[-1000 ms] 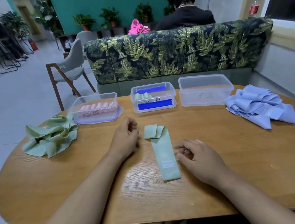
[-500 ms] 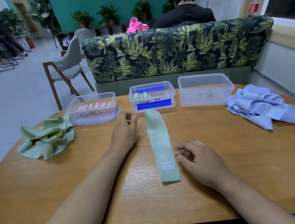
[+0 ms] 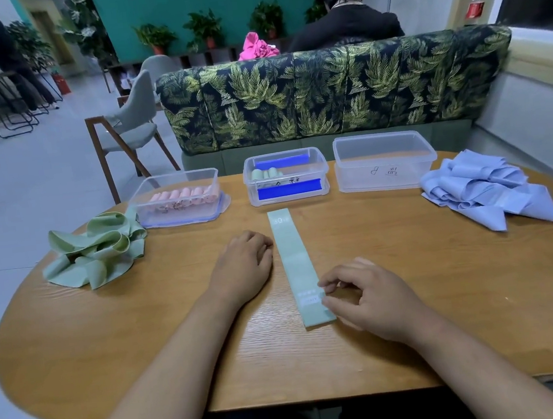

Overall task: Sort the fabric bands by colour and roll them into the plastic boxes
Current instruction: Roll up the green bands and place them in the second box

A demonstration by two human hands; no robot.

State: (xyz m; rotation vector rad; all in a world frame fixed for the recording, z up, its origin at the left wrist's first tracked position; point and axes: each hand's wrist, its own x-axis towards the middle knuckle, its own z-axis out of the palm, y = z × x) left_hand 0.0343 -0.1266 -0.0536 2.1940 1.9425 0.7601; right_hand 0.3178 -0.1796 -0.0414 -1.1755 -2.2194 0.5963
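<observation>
A single green band (image 3: 295,262) is laid out flat and straight on the worktop (image 3: 414,279), its far end just short of the middle box (image 3: 287,177), where a few green rolls (image 3: 264,174) are already stood. It is probably spread this way so that it can be rolled evenly from one end.

The near, labelled end is held by the right hand (image 3: 375,298): the fingers are curled and the band's right edge appears to be pinched between thumb and fingertip, most likely to start the first turn of the roll. The left hand (image 3: 244,268) is rested on the worktop just beside the band's left edge, loosely curled, with nothing in it; whether the band is touched cannot be told.

Pink rolls are lined up in the left box (image 3: 177,200), while the right box (image 3: 383,162) is seen without bands. A heap of green bands (image 3: 93,250) is kept at the far left and a heap of blue bands (image 3: 487,192) at the far right.
</observation>
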